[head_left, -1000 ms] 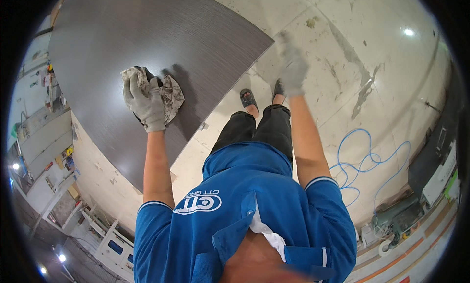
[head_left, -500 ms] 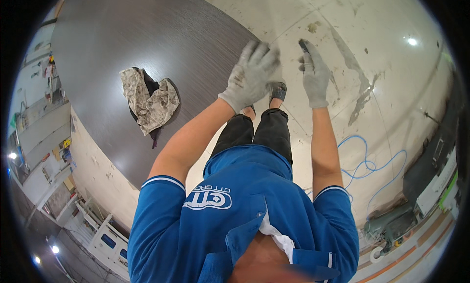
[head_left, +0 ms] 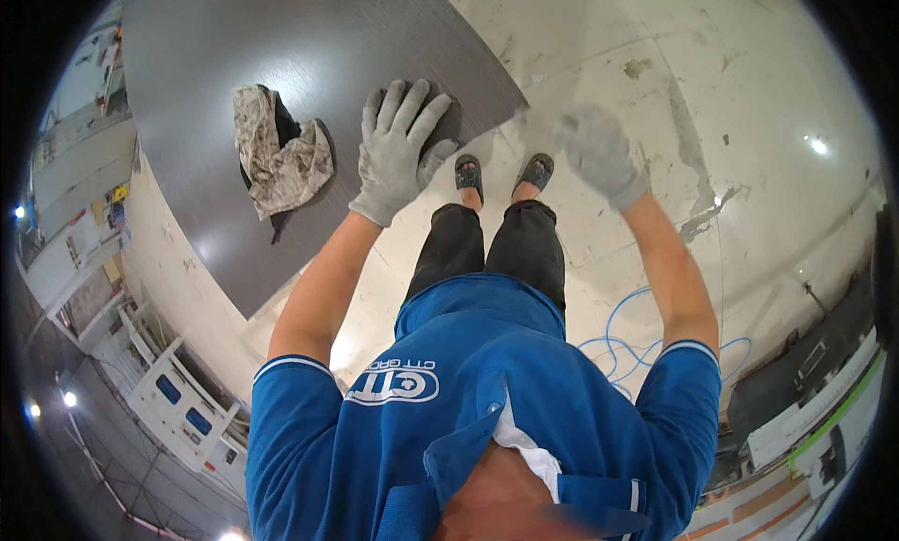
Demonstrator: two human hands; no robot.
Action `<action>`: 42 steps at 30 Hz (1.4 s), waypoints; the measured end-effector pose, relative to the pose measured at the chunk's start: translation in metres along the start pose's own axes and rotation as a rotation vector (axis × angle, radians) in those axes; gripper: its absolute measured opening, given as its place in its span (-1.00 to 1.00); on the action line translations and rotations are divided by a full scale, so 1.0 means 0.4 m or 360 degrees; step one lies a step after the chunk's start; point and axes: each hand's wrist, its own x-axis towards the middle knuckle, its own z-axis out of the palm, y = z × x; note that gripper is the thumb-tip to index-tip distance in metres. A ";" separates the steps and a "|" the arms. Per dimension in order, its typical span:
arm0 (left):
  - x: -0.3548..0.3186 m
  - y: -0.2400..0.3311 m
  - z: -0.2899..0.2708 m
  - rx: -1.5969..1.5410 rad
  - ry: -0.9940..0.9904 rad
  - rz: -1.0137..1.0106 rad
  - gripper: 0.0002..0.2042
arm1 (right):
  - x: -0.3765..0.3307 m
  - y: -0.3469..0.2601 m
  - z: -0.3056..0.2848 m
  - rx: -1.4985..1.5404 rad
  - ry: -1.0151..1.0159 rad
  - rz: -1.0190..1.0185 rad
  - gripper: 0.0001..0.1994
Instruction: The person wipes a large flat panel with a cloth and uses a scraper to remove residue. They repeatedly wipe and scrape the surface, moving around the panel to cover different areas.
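Scuffed pale floor [head_left: 768,101] shows beyond the dark board [head_left: 337,36], where I see a crumpled rag [head_left: 298,174] lying left of the left hand [head_left: 398,148]. That hand is empty, fingers spread over the board; near its corner, the right hand [head_left: 599,157] is too blurred for me to tell its grip.

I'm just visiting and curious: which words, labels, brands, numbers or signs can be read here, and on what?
Blue shirt: white lettering and an oval emblem on the chest; I don't copy out printed wording.
Dark panel and patterned cloth: no lettering visible.
Left gloved hand: none visible.
Right gloved hand: too blurred to tell.
White unit at lower left: any markings too small to read.
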 end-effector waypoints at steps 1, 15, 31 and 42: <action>0.000 0.003 0.002 0.0035 -0.0022 0.0000 -0.43 | 0.013 0.020 0.001 0.0038 -0.0026 0.0098 -0.42; 0.004 0.010 -0.004 0.0055 -0.0064 -0.0037 -0.47 | 0.180 0.144 0.004 0.0189 -0.0011 -0.0122 -0.45; 0.010 0.011 -0.006 0.0046 -0.0043 -0.0049 -0.49 | 0.182 0.145 0.005 0.0040 -0.0135 -0.0333 -0.47; 0.151 0.139 0.044 0.0054 -0.0212 0.0224 -0.50 | -0.247 0.027 0.016 0.1175 0.0245 0.1491 -0.78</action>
